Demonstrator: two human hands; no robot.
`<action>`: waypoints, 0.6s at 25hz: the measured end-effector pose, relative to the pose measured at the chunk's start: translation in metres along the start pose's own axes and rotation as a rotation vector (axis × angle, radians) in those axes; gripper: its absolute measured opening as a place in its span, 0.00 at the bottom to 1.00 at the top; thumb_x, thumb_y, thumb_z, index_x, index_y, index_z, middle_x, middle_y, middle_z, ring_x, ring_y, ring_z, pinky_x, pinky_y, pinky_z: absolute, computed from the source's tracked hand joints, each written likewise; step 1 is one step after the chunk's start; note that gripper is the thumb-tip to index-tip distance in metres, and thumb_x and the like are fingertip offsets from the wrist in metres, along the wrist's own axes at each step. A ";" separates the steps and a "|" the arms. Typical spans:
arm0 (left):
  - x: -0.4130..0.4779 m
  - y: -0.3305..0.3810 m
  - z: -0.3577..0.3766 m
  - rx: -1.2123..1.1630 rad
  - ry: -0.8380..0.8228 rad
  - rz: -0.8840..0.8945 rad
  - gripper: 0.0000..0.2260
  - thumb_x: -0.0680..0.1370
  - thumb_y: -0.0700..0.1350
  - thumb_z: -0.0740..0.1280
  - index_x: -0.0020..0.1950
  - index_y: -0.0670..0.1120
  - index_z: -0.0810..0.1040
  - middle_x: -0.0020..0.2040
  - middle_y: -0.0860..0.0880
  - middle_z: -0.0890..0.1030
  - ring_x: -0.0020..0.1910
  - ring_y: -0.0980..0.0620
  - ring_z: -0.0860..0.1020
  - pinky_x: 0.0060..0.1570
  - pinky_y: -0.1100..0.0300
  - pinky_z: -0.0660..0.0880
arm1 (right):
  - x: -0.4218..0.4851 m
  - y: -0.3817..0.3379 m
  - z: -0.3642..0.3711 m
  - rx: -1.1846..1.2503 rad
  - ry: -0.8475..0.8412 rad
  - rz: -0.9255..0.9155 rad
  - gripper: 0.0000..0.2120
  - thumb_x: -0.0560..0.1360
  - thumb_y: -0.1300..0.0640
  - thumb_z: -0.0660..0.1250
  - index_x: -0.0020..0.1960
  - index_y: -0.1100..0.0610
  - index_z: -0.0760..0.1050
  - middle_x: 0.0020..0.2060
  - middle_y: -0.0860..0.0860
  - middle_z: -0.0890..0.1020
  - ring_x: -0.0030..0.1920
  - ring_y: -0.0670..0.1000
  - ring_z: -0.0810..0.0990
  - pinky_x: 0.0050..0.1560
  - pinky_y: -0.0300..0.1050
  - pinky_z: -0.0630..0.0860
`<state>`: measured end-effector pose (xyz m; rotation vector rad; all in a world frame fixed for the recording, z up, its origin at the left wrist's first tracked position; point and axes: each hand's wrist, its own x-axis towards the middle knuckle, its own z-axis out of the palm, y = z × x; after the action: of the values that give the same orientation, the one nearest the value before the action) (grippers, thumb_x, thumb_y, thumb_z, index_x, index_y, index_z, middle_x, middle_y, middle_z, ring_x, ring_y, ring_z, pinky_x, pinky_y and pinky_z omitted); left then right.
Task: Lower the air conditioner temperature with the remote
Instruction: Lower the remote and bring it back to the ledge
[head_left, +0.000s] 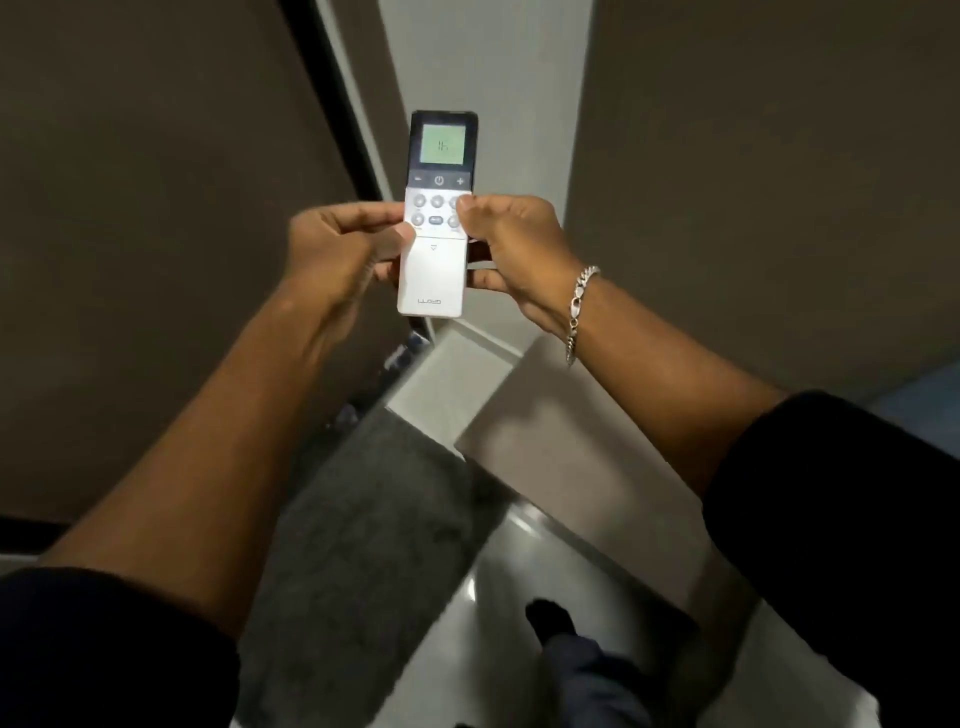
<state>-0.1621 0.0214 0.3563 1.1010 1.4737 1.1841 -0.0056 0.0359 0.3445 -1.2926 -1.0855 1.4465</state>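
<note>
A slim white remote (435, 270) with a dark top section is held upright at the centre of the head view. Its green screen (441, 145) reads 16, above a row with minus, power and plus keys. My left hand (337, 249) grips the remote's left edge, thumb resting by the lower left round buttons. My right hand (511, 249) grips the right edge, thumb on the right-hand round buttons, with a silver chain bracelet (577, 306) on that wrist. No air conditioner is in view.
Brown walls stand to the left and right, with a pale corner strip (467, 62) behind the remote. Below lie a grey rug (363, 519), a glossy light floor (519, 545) and my foot in a dark sock (550, 618).
</note>
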 end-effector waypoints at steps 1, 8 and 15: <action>0.003 -0.033 0.019 0.002 -0.016 -0.055 0.09 0.73 0.35 0.70 0.52 0.41 0.83 0.50 0.45 0.86 0.47 0.50 0.86 0.45 0.54 0.82 | 0.005 0.034 -0.018 -0.004 0.029 0.054 0.11 0.79 0.57 0.64 0.54 0.63 0.80 0.53 0.59 0.85 0.50 0.57 0.86 0.49 0.56 0.84; 0.004 -0.255 0.157 0.094 -0.165 -0.313 0.10 0.72 0.36 0.70 0.53 0.39 0.83 0.49 0.46 0.85 0.39 0.57 0.85 0.40 0.62 0.82 | 0.012 0.255 -0.139 -0.038 0.314 0.331 0.06 0.77 0.60 0.66 0.48 0.60 0.80 0.52 0.58 0.85 0.44 0.54 0.86 0.42 0.47 0.85; -0.004 -0.411 0.233 0.358 -0.286 -0.473 0.09 0.71 0.37 0.73 0.50 0.39 0.84 0.51 0.40 0.85 0.49 0.45 0.84 0.56 0.51 0.80 | 0.006 0.413 -0.199 -0.203 0.496 0.628 0.08 0.75 0.58 0.69 0.50 0.60 0.82 0.48 0.59 0.86 0.45 0.58 0.86 0.50 0.56 0.83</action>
<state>0.0288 -0.0007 -0.0753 1.0226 1.6326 0.4261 0.1673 -0.0410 -0.0728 -2.1301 -0.5151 1.3415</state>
